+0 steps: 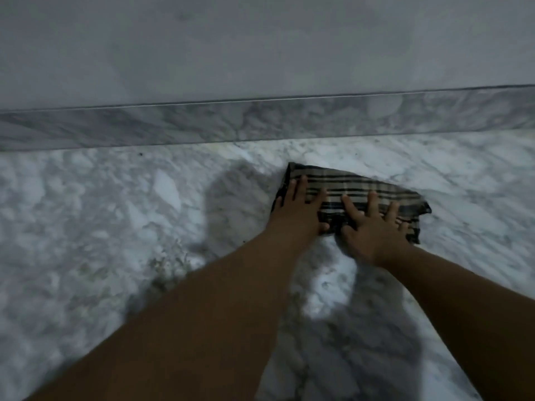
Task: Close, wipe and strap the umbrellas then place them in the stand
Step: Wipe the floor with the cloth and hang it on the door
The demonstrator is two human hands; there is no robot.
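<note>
We press a folded checked cloth (351, 195) flat against a grey-and-white marble floor (115, 227), both bare forearms reaching down and away from us. Our left hand (298, 211) lies on the cloth's left end, fingers straight and pointing toward the wall, the thumb out to the right on the fabric; it clasps nothing. Our right hand (373, 227) lies just beside it on the cloth's middle and right part, fingers spread wide and flat, likewise gripping nothing. The two hands sit close together but do not touch. The cloth, striped in dark and pale bands, lies near the foot of the wall, its far edge a little short of the marble skirting (260, 123) that runs across the view; above the skirting rises a plain pale wall (260, 47). The cloth's right corner sticks out past our right fingers. Shadows of our arms fall on the floor left of the cloth and below our wrists. The picture is dim and slightly blurred.
</note>
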